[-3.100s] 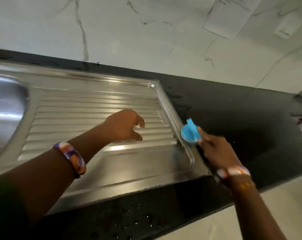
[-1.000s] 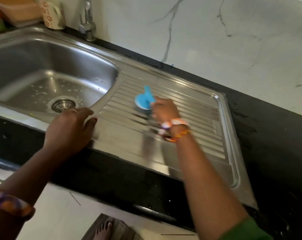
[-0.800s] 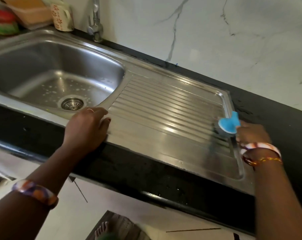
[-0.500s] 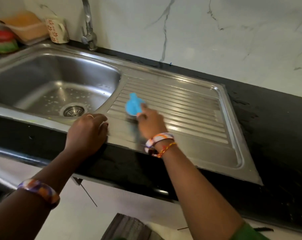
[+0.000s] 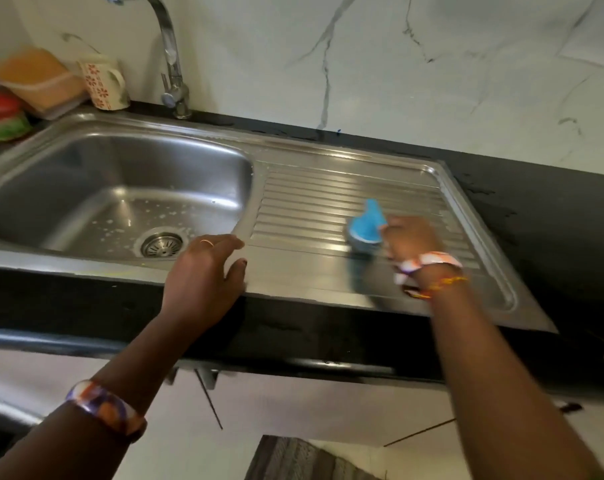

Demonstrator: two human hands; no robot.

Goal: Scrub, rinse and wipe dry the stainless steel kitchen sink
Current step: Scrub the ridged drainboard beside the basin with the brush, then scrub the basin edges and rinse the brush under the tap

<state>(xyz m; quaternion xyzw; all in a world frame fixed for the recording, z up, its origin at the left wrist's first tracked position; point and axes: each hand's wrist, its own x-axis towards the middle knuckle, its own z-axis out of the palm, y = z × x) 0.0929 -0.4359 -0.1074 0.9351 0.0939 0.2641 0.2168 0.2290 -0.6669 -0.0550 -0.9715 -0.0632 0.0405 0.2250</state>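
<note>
The stainless steel sink (image 5: 86, 143) has a basin on the left with white specks around its drain (image 5: 161, 244), and a ribbed drainboard (image 5: 328, 199) on the right. My right hand (image 5: 409, 237) grips a blue scrub brush (image 5: 364, 225) that sits on the drainboard's ribs, blurred by motion. My left hand (image 5: 207, 271) rests on the sink's front rim between basin and drainboard, fingers relaxed and holding nothing.
A chrome tap (image 5: 170, 57) stands behind the basin. A floral mug (image 5: 103, 84), an orange lidded box (image 5: 34, 77) and a red and green object (image 5: 2, 119) sit at the back left. Black countertop (image 5: 553, 230) surrounds the sink, below a marble wall.
My right hand has swept the blue brush back and forth over the drainboard, now from its left side toward the right. My left hand stays on the front rim.
</note>
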